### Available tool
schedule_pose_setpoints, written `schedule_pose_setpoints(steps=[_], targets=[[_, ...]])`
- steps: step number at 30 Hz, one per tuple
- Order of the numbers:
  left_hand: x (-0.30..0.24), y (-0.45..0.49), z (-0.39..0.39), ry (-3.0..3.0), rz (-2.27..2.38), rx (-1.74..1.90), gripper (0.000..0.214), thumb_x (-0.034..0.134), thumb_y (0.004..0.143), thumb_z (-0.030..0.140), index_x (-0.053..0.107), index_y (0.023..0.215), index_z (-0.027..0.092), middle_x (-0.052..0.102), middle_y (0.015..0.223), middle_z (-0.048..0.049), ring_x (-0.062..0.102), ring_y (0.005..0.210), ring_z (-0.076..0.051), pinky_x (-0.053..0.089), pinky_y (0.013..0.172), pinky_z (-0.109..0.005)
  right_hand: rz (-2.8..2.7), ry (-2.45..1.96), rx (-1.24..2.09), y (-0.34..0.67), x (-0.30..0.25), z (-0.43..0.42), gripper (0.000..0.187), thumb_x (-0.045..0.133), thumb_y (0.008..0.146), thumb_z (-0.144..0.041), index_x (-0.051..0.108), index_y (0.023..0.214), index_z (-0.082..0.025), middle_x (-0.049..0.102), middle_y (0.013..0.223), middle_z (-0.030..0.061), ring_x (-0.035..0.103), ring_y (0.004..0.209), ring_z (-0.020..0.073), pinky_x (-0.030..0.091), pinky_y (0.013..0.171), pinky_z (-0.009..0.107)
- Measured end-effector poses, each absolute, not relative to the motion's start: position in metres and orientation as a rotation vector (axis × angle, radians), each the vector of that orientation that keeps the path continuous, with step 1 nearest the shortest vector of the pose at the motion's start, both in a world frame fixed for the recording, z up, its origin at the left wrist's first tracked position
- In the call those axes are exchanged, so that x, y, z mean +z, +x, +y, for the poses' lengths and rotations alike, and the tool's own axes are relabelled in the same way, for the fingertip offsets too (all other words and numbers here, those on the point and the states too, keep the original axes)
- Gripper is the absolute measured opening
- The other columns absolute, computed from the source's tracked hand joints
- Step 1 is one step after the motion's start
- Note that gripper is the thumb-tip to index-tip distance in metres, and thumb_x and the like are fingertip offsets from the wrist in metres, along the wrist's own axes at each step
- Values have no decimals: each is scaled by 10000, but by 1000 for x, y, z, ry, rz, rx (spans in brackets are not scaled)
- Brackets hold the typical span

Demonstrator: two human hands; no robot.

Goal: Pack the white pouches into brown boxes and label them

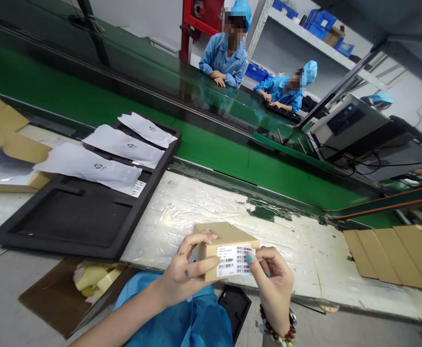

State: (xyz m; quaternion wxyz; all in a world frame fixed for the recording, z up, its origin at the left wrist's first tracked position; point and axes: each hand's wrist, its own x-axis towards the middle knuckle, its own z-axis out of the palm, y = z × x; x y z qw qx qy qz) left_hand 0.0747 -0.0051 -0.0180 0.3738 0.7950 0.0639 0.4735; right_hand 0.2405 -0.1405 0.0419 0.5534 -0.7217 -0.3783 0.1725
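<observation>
The step in hand is judged to be the setting of a printed label [228, 265] on the end face of a small brown carton [232, 232], which is held up at the near edge of the bench [286, 270], in front of the wearer's blue garment [196, 320]; whether any weight is borne by the bench cannot be told. The carton is clasped in the grip of the left hand [182, 272], with fingers laid over its top and one fingertip set against the end face at the label's left edge. The label's right part is met by the thumb of the right hand [274, 272], whose fingers are bent in beside the carton's right edge; whether the paper is pinched by this grip or merely pressed cannot be made out. From this, a light, even smoothing of the right edge seems to be called for, with the carton kept steady by the left. The carton is plain and straight-edged, and small dark print is seen on its top, partly covered by fingers. The label is white, lies roughly square to the face, and is filled with text and stacked barcodes. On the left, three pale pouches [95, 166] are laid across a black tray [75, 217]; on the right, more brown cartons [387, 253] are lined up.
</observation>
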Motion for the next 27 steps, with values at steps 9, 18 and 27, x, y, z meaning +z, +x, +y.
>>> schedule_pose_setpoints(steps=[9,18,27], targets=[[-20,76,-4,2044,173,1219,386,797,780,121,617,1106,222,407,1251,-88,540,1242,-280,509,1071,-533,-874,-1701,458,242,40,-140,116,704,897,-281,641,827,-213,582,688,-15,433,581,112,358,522,225],[-20,76,-5,2042,186,1211,399,804,764,95,623,1098,219,405,1255,-88,532,1249,-279,529,1059,-519,-858,-1695,488,244,38,-141,109,705,896,-279,643,838,-212,600,713,-5,479,604,122,382,533,232],[-19,75,-5,2038,180,1211,402,802,761,88,620,1095,219,400,1260,-85,533,1248,-277,548,1037,-504,-862,-1709,484,243,40,-140,121,703,897,-293,641,832,-212,620,723,2,481,604,124,377,528,233]])
